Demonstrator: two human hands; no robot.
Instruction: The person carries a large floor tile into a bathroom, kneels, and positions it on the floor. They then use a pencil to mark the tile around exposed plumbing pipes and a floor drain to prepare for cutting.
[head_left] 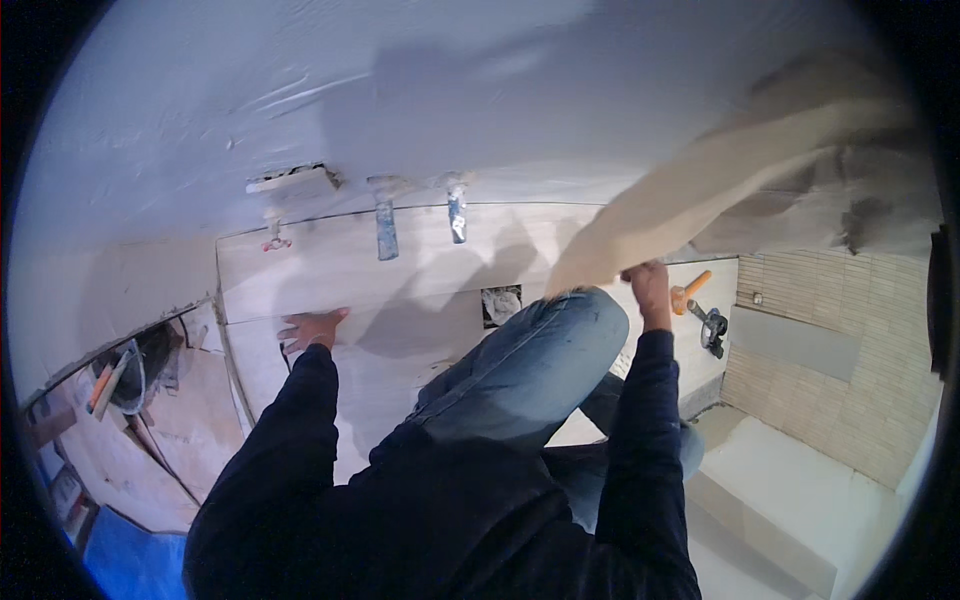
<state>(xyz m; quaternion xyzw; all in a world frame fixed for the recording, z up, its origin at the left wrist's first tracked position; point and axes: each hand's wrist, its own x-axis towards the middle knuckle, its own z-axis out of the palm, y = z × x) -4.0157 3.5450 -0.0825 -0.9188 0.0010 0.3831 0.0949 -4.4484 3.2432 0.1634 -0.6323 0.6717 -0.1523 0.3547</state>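
My left hand lies on a large pale tile, its fingers spread and nothing held. My right hand is closed, at the lower edge of a long brown sheet that looks like paper and rises toward the upper right. A small dark bit shows at the fingertips, but I cannot make out what is gripped. Just right of that hand are an orange-handled tool and a black tool. My bent knee comes up between the hands, beside a square cutout in the tile.
Two wrapped pipe stubs and a red valve handle stick out along the grey-white wall. Narrow beige tiles cover the right side. At the left, tools with orange grips stand in a dark container; a blue sheet lies below.
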